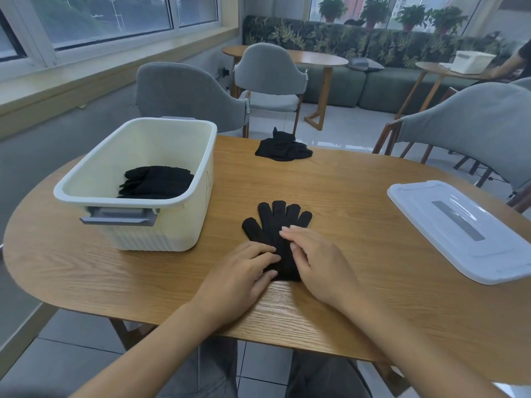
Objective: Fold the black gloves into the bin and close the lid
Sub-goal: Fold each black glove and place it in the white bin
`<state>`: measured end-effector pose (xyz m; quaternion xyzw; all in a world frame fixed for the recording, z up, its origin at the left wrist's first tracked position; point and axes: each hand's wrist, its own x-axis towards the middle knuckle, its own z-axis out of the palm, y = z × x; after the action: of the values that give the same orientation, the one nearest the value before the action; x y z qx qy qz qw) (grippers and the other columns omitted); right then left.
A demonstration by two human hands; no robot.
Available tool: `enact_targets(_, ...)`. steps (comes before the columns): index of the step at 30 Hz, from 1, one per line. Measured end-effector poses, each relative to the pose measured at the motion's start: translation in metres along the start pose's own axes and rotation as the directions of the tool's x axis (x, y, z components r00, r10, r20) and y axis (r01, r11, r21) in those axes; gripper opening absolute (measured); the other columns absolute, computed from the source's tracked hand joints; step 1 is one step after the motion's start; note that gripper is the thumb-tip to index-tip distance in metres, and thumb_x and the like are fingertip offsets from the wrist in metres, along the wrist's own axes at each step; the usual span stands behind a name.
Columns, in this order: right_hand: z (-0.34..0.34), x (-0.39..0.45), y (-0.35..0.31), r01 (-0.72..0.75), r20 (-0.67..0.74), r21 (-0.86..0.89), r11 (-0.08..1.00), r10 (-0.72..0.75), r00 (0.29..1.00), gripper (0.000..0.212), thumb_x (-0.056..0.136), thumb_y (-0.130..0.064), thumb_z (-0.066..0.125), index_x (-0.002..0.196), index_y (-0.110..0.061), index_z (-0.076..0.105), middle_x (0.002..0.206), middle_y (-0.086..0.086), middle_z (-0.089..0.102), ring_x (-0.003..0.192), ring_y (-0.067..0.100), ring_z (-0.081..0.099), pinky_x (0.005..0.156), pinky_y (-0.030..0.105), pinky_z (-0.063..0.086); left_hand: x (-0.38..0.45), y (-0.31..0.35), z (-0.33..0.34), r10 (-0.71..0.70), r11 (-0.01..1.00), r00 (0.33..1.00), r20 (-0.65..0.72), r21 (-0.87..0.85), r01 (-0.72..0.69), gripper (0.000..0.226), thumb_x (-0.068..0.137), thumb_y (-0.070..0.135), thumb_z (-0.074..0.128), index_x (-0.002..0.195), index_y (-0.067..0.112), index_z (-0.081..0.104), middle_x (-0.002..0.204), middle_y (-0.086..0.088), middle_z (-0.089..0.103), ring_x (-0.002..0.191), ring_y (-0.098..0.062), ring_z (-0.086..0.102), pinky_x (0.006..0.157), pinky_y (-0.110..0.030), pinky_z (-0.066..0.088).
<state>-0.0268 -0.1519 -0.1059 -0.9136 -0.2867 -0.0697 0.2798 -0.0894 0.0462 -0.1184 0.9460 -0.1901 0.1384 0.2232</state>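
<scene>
Step in hand, by judgement: flattening and squaring one glove ahead of the fold.

- Flat black knitted glove point(274, 225): laid on the oval wooden table point(359, 225), fingers fanned toward 12 o'clock, cuff toward 6 o'clock.
- Left hand point(241, 271): palm down on the cuff's 9 o'clock edge, fingers extended, clasping nothing.
- Right hand point(316, 259): palm down at the 3 o'clock edge, fingers loosely spread, pressing rather than gripping.
- Cream rectangular plastic bin point(161, 225): at 10 o'clock from the glove, well apart, uncovered; folded black gloves point(156, 182) already inside.
- Loose heap of black gloves point(283, 149): at 12 o'clock, near the far table edge, not yet folded.
- Translucent white plastic lid point(465, 228): flat at 3 o'clock, well apart from the bin.

Next move, by judgement: pinch the fingertip end, fold toward the cuff, hold the cuff pinned, then carry to the bin. Lid last.
</scene>
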Motion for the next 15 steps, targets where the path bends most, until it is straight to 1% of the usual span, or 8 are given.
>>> enact_targets(3, 0.001, 0.030, 0.013, 0.017, 0.219, -0.067, 0.998, -0.002, 0.976, 0.044, 0.107, -0.025, 0.040, 0.150, -0.027, 0.043, 0.159, -0.012, 0.034, 0.148, 0.003, 0.022, 0.122, 0.030, 0.023, -0.001, 0.000, 0.000, 0.005, 1.000, 1.000, -0.001, 0.018, -0.005, 0.033, 0.100, 0.035, 0.057, 0.131, 0.026, 0.065, 0.135, 0.012, 0.059, 0.127, -0.002, 0.048, 0.105, -0.021, 0.043)
enact_targets(4, 0.002, 0.038, 0.017, 0.040, 0.275, -0.099, 0.994, -0.011, 0.961, 0.045, 0.107, -0.027, 0.038, 0.153, -0.026, 0.038, 0.162, -0.010, 0.027, 0.150, 0.004, 0.017, 0.123, 0.031, 0.019, 0.000, 0.000, 0.001, 0.005, 1.000, 1.000, -0.003, 0.021, -0.005, 0.034, 0.100, 0.036, 0.057, 0.132, 0.026, 0.065, 0.135, 0.013, 0.058, 0.128, -0.001, 0.048, 0.105, -0.021, 0.042)
enact_targets(6, 0.004, 0.049, 0.023, 0.101, 0.343, -0.145, 0.984, -0.046, 0.938, 0.048, 0.108, -0.031, 0.035, 0.156, -0.025, 0.031, 0.165, -0.007, 0.018, 0.152, 0.006, 0.009, 0.124, 0.031, 0.012, 0.000, 0.000, 0.001, 0.002, 1.000, 1.000, 0.000, 0.024, -0.002, 0.035, 0.101, 0.039, 0.056, 0.132, 0.027, 0.064, 0.137, 0.013, 0.058, 0.129, -0.001, 0.047, 0.107, -0.020, 0.040)
enact_targets(10, 0.004, 0.058, 0.027, 0.189, 0.397, -0.206, 0.960, -0.095, 0.913, 0.052, 0.109, -0.036, 0.028, 0.159, -0.025, 0.020, 0.167, -0.008, 0.007, 0.152, 0.006, 0.000, 0.124, 0.028, 0.004, -0.001, 0.001, -0.001, 0.006, 0.999, 1.000, 0.018, 0.040, -0.007, 0.047, 0.097, 0.053, 0.054, 0.134, 0.026, 0.063, 0.140, 0.013, 0.057, 0.132, -0.002, 0.045, 0.109, -0.016, 0.032)
enact_targets(12, 0.006, 0.057, 0.030, 0.215, 0.409, -0.225, 0.950, -0.108, 0.906, 0.052, 0.109, -0.036, 0.027, 0.159, -0.026, 0.017, 0.167, -0.009, 0.004, 0.152, 0.006, -0.003, 0.124, 0.028, 0.001, 0.000, 0.001, -0.001, 0.012, 0.999, 1.000, 0.019, 0.048, -0.013, 0.048, 0.095, 0.054, 0.056, 0.134, 0.026, 0.063, 0.140, 0.012, 0.057, 0.132, -0.003, 0.046, 0.109, -0.016, 0.030)
enact_targets(15, 0.007, 0.057, 0.033, 0.215, 0.412, -0.211, 0.953, -0.113, 0.904, 0.053, 0.107, -0.036, 0.028, 0.159, -0.029, 0.017, 0.167, -0.011, 0.001, 0.152, 0.006, -0.006, 0.124, 0.032, -0.002, 0.001, 0.003, -0.001, 0.027, 0.997, 1.000, 0.001, 0.072, -0.027, 0.043, 0.096, 0.048, 0.060, 0.132, 0.024, 0.066, 0.136, 0.010, 0.060, 0.129, -0.005, 0.050, 0.106, -0.019, 0.037)
